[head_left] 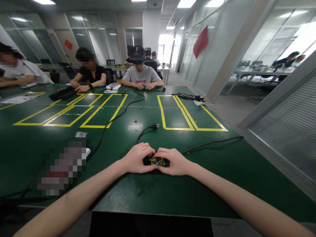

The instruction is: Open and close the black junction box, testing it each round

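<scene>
My left hand [138,158] and my right hand [175,161] meet over the green table, fingers curled and fingertips almost touching. Between them they grip an opened power adapter from its two sides. Its green circuit board [161,162] faces up, with copper-coloured coils and a yellow part showing. The black casing around the board is mostly hidden by my fingers. A black cord with a plug [155,126] runs out behind my left hand. Another thin black cable [212,142] stretches off to the right from behind my right hand.
On the left lies a blurred-out power strip [65,168] with a small white tag [81,134]. A long black cord [123,112] crosses the green table [197,191]. Yellow tape [176,129] marks rectangles. Black gear [189,96] sits far right. Several people work across the table.
</scene>
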`<state>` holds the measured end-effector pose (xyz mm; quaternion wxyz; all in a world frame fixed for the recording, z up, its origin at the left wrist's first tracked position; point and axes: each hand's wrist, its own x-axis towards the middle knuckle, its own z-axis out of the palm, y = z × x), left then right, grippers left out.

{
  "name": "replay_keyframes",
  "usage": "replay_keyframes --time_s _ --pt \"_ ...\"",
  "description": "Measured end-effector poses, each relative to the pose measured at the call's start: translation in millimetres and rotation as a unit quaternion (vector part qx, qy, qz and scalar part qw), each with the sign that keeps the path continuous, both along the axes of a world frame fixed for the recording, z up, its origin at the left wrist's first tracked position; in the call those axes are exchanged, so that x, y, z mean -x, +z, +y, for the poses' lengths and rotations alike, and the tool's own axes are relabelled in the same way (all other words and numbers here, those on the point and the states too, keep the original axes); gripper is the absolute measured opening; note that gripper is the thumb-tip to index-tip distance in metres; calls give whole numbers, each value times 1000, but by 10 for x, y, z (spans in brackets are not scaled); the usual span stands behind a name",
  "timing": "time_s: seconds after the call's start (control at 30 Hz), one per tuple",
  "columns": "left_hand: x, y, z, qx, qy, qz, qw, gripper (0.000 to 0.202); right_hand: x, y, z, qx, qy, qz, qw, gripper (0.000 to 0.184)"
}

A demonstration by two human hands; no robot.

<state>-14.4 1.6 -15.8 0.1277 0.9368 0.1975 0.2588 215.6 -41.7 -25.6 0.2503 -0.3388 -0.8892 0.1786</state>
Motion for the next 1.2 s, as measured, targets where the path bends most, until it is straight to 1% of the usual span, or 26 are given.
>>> replay_keyframes --time_s 0.17,0.3,0.43,0.6,0.7,0.77,0.87,1.0,1.1,1.2 --pt "-20 12 3 0 -5 9 1000 41 -104 31 15 -15 -24 -6 1000 24" --pt "-3 31 30 -4 5 28 1000 56 -174 43 51 -36 -50 -16 998 31" --pt "33 22 64 8 6 31 999 52 -224 80 64 -43 -54 -17 997 33" --pt "67 15 93 14 -3 30 999 52 -393 165 102 -42 -29 -22 998 42" --pt "77 27 94 21 -5 37 999 54 -509 199 141 -33 -23 -59 997 32" --pt "83 35 92 25 -4 37 999 58 -548 199 162 -38 -25 -89 995 33" --pt "94 46 91 31 -10 42 999 64 -536 172 175 -46 -27 -116 992 38" --pt "106 52 104 41 -14 48 998 70 -482 135 171 -51 -31 -114 992 39" --pt "114 42 123 38 -24 38 998 71 -464 113 169 -49 -53 -107 992 38" --pt "117 31 136 37 -32 26 998 67 -446 91 171 -39 -79 -106 990 35"
